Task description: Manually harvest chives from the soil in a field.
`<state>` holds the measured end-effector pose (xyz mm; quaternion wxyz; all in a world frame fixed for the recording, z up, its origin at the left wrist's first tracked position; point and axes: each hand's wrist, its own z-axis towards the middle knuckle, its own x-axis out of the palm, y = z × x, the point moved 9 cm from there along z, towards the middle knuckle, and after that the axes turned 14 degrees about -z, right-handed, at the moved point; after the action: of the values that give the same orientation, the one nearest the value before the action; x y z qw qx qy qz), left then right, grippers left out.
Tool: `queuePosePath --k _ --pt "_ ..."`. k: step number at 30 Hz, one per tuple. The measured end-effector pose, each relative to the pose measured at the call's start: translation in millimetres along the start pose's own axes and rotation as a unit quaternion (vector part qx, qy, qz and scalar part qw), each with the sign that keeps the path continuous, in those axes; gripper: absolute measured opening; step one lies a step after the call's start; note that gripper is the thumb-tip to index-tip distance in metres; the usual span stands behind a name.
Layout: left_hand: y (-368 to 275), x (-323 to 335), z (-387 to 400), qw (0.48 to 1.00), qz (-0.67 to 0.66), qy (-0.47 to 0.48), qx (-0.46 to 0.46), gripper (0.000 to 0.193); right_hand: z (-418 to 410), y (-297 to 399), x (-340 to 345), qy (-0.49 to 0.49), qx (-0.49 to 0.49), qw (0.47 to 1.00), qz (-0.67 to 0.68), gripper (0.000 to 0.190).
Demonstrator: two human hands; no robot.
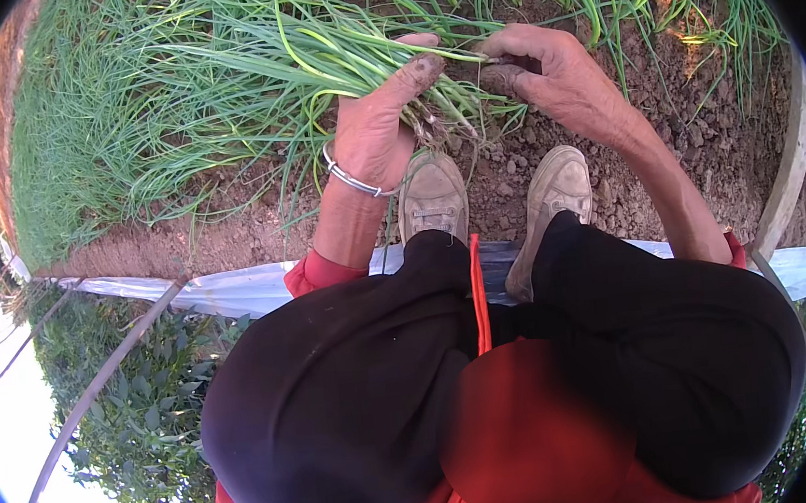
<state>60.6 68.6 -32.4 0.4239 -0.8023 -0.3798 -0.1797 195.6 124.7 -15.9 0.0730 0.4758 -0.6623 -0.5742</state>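
My left hand (379, 119), with a metal bangle at the wrist, is closed around a bunch of green onion seedlings (348, 57). Their leaves spread to the upper left, and their pale, soil-dusted roots (434, 121) hang below the thumb. Just right of the bunch, my right hand (538, 67) pinches the pale root end of a seedling between thumb and forefinger. Its leaf runs back towards the left hand. Both hands have soil on the fingertips and are held above the bed, over the toes of my shoes.
More onion plants (106, 120) grow densely to the left and ahead, with loose brown soil (684, 144) at right. My shoes (434, 197) stand by plastic sheeting (232, 290). A curved pole (109, 374) and leafy plants (149, 407) are at lower left; a pale curved beam (791, 163) is at right.
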Motion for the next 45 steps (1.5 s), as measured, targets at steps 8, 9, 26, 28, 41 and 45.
queuePosePath --k 8,9,26,28,41,45 --pt "-4 3 -1 0.998 0.041 -0.007 0.053 0.029 -9 6 3 0.014 -0.041 0.997 -0.063 0.018" --pt "-6 5 -2 0.997 0.048 -0.009 0.062 0.029 -9 11 3 0.007 -0.060 0.996 -0.060 0.018" --pt "-30 5 -7 0.977 0.159 0.009 0.139 0.026 -40 -96 -53 -0.155 0.129 0.978 -0.055 0.020" --pt "-26 10 -4 0.979 0.152 0.001 0.137 0.026 -57 -135 -43 -0.158 0.134 0.968 -0.139 0.021" --pt "-22 6 -5 0.981 0.148 -0.003 0.126 0.026 -77 -184 -15 -0.128 0.284 0.937 -0.156 0.022" --pt "-29 1 -7 0.979 0.147 -0.011 0.141 0.027 -78 -189 -10 -0.133 0.228 0.937 -0.231 0.023"
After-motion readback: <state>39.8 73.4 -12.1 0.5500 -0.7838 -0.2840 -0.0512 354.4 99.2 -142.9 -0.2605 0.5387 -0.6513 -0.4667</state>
